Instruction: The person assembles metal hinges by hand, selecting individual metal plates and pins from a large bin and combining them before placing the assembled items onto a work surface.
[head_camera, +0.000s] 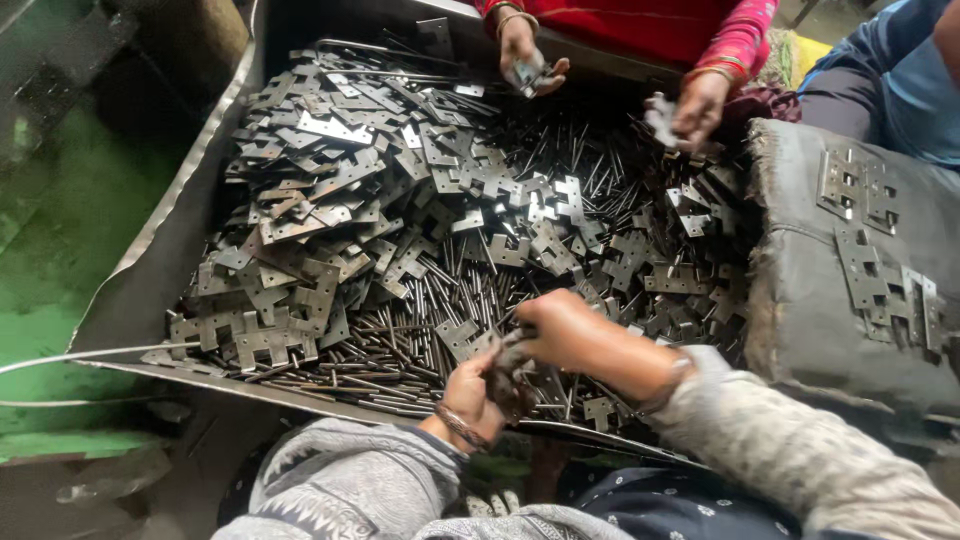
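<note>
A shallow metal tray (150, 270) holds a heap of flat grey hinge plates (330, 190) and a bed of thin steel pins (440, 300). My left hand (470, 392) is at the tray's near edge, closed on a small hinge plate (508, 372). My right hand (562, 325) reaches in from the right, fingers pinched on the same plate, touching the left hand. Both wear grey patterned sleeves. Whether a pin is between the fingers is hidden.
Across the tray a person in a red sleeve works with two hands (525, 55), (700, 105), each holding hinge parts. A dark padded block (860, 300) at right carries finished hinges (880, 280). Another person in blue (890, 80) sits far right. Green floor (60, 230) lies left.
</note>
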